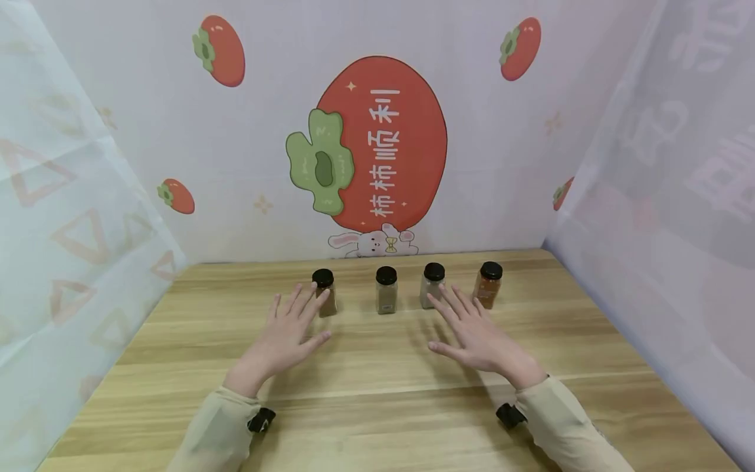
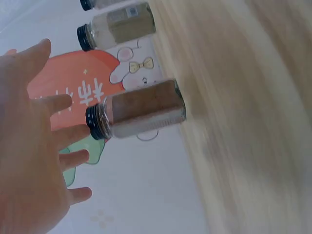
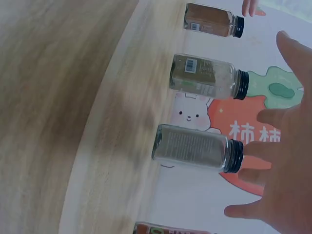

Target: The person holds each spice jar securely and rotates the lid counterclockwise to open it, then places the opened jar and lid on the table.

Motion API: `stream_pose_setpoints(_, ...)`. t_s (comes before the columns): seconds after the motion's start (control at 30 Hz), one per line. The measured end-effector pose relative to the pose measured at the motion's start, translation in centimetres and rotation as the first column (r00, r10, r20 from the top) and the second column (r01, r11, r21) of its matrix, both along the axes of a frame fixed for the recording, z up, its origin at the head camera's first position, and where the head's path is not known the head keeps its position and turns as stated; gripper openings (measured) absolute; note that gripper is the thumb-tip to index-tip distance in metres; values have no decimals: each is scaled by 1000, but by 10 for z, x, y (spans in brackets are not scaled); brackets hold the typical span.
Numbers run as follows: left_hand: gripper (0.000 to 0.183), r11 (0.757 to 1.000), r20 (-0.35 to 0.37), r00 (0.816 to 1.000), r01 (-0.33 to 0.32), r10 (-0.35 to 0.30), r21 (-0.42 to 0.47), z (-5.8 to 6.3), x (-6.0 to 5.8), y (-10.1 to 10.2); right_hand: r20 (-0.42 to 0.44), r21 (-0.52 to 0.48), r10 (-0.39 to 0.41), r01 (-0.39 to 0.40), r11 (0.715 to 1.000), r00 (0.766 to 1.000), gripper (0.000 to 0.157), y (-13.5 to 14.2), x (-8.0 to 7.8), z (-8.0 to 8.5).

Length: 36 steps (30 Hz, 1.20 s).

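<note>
Counter (image 1: 377, 419): pale wood-grain.
Square, black-capped glass jars (image 1: 386, 298): near far edge; likely slick, breakable; grasp mid-body.
Fingers (image 1: 305, 301): spread, empty.

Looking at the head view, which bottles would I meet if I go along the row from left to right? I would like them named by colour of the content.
Brown bottle, tan bottle, grey bottle, orange-red bottle.

"What stands on the table (image 1: 366, 367)?"

"A row; leftmost jar (image 1: 328, 305), second jar (image 1: 386, 294), third jar (image 1: 428, 288), rightmost jar (image 1: 487, 290); the backdrop (image 1: 265, 131) rises behind them."

"And before the row?"

"The left hand (image 1: 287, 335), above the table near the leftmost jar; the right hand (image 1: 474, 335), above it near the third jar and rightmost jar."
</note>
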<state>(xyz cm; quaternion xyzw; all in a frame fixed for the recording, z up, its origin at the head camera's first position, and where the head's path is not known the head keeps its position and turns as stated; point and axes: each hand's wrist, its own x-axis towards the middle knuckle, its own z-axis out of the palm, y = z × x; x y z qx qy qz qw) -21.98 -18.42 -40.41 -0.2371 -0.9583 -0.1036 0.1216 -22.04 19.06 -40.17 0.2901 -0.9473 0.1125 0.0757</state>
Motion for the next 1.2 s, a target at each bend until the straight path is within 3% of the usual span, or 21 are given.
stream_pose_setpoints(0.2,75,1000,-3,1000,8,-8,6,0,-5,-8,-23,1,29,-29,1000,999,84,-9,-6,1)
stream_pose_setpoints(0.67,81,998,-121,992,38,-31,51,-6,-17,-23,-21,-33,81,-81,996,997,83,-41,-20,12)
stream_pose_setpoints(1.2,80,993,-85,996,21,-11,116,-10,-34,-34,-53,-120,128,-134,984,990,74,-69,-31,15)
